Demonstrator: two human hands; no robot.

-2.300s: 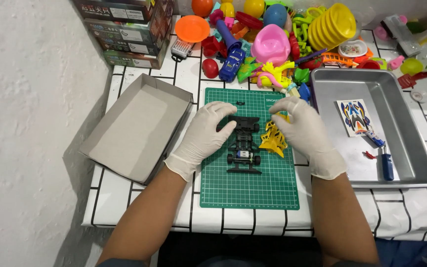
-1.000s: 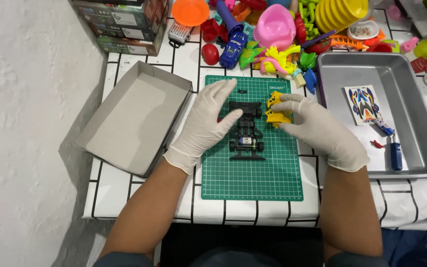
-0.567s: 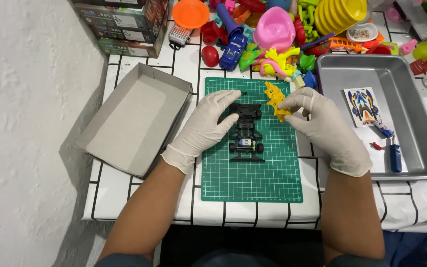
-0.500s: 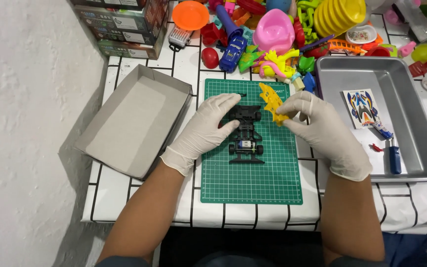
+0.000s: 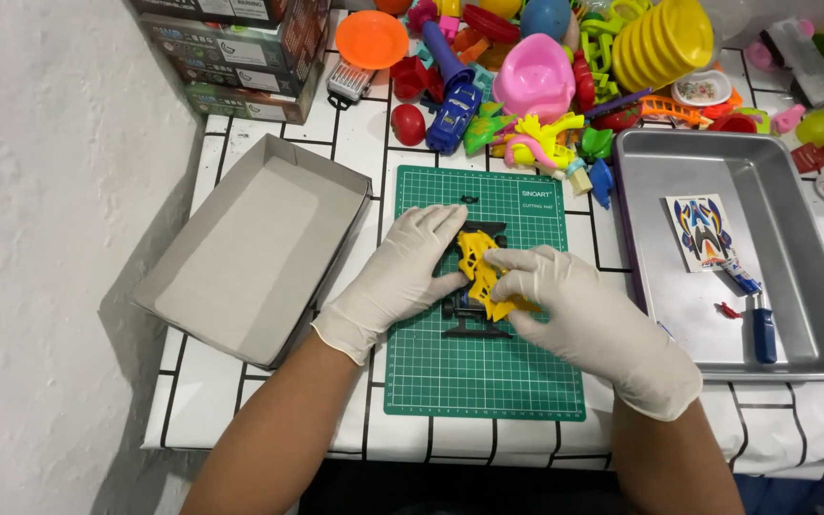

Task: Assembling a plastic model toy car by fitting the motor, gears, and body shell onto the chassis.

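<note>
Two gloved hands, left hand [image 5: 401, 277] and right hand [image 5: 584, 319], press one yellow car body [image 5: 484, 272].

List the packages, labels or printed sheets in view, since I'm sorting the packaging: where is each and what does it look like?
Stacked boxes: far left corner of the table, dark, flat, with pale label strips.
Open box tray: left of the green cutting mat, plain grey, rectangular.
Sticker sheet: in the metal tray, white with blue, red and yellow shapes.

I'm looking down at a home hobby bench [image 5: 269, 420] against a white wall. A green cutting mat [image 5: 484, 377], 1 metal tray [image 5: 817, 315] and a heap of plastic toys [image 5: 565, 67] show it.
</note>
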